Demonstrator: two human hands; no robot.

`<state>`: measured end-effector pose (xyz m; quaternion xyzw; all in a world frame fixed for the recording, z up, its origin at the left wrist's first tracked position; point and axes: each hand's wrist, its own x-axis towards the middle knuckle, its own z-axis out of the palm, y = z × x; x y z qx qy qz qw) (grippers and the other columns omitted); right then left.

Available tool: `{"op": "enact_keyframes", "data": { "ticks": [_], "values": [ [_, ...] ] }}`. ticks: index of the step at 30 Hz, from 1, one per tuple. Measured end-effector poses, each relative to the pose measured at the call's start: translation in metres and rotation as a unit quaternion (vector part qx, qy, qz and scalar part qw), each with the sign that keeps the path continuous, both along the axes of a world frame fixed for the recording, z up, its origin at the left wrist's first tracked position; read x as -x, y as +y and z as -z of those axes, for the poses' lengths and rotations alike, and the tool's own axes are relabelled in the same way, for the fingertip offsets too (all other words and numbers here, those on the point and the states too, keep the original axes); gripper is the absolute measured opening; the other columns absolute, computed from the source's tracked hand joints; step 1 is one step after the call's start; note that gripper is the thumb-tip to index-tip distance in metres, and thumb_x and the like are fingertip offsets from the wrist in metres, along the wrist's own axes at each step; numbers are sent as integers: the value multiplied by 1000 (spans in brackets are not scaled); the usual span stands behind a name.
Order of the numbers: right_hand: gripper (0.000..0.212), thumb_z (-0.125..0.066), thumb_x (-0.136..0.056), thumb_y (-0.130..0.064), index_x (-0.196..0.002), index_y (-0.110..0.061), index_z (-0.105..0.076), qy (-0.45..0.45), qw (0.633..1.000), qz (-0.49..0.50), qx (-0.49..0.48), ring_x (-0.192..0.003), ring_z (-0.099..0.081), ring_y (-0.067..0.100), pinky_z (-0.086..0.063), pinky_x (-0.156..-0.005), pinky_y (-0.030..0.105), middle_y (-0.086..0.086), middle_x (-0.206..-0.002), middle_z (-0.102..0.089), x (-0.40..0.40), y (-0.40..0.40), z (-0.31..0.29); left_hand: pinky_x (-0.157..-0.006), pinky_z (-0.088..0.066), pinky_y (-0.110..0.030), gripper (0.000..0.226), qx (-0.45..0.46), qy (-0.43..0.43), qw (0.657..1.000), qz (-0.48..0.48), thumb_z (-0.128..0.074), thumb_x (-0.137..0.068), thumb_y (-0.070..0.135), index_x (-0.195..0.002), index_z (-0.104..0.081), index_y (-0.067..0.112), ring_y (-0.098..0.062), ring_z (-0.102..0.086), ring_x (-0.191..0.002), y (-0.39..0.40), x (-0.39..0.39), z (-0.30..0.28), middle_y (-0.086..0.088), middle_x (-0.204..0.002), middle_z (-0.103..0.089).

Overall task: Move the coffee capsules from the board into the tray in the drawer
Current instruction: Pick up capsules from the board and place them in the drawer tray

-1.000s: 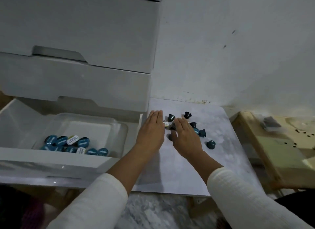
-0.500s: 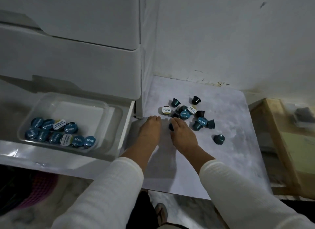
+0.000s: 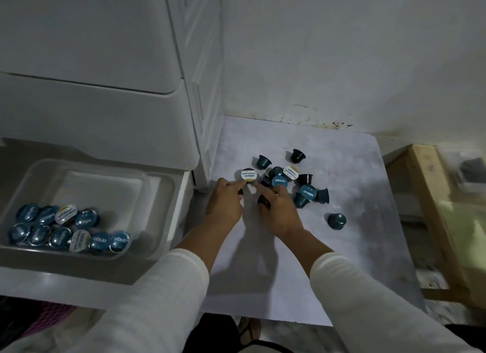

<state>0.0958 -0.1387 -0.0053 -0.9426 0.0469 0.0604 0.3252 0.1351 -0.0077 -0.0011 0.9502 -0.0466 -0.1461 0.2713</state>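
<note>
Small teal and black coffee capsules (image 3: 289,180) are being gathered on the pale marbled board (image 3: 355,247). One dark capsule apiece is being gripped in the curled left hand (image 3: 226,205) and right hand (image 3: 278,210), probably for carrying two at once. Others are lying already in the clear plastic tray (image 3: 157,184) in the open drawer.

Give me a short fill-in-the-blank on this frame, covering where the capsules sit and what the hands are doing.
1. The clear tray sits inside the open ____.
2. The loose capsules lie on the ____ board.
3. Both the left hand and right hand are over the ____.
4. The lone capsule apart from the pile lies on its ____.

Missing words: drawer; pale marbled; board; side
</note>
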Motion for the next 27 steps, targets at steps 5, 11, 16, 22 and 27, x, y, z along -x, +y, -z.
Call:
{"op": "enact_keyframes", "data": {
  "ticks": [5, 11, 16, 22, 27],
  "values": [
    [29, -56, -86, -4, -113, -11, -64, -25, 996, 64, -55, -98, -51, 22, -28, -84, 8, 14, -110, -45, 10, -10, -7, -89, -46, -27, 30, 71, -4, 997, -32, -52, -90, 8, -115, -64, 18, -28, -59, -99, -5, 6, -9, -18, -117, -51],
    [19, -69, -78, -12, -95, -18, -71, -26, 993, 104, -40, -83, -57, 15, -46, -85, 23, 5, -98, -64, 26, -25, -11, -74, -47, -18, 15, 162, 4, 982, -98, -71, -79, 13, -93, -69, 15, -18, -66, -92, -9, 28, -20, -6, -98, -72],
    [25, -71, -74, -8, -97, -17, -73, -10, 985, 147, -93, -93, -64, 21, -50, -92, 32, 8, -104, -70, 49, -33, -12, -75, -44, -12, 20, 203, 3, 970, -136, -72, -76, 6, -95, -73, 9, -15, -67, -90, -8, 54, -16, -7, -97, -74],
    [21, -75, -74, -10, -94, -8, -73, 18, 946, 255, -200, -82, -64, 14, -49, -84, 23, 7, -97, -72, 68, -37, -11, -90, -51, -25, 17, 226, 8, 959, -171, -67, -80, 5, -95, -74, 4, -22, -69, -91, -10, 79, -7, -13, -97, -74],
    [14, -72, -76, -5, -90, -6, -74, 33, 915, 325, -236, -81, -61, 12, -46, -82, 21, 8, -95, -72, 73, -42, -11, -91, -49, -24, 17, 218, 8, 952, -215, -64, -84, 7, -97, -73, 5, -23, -68, -95, -12, 88, -4, -13, -100, -74]
  ]
}}
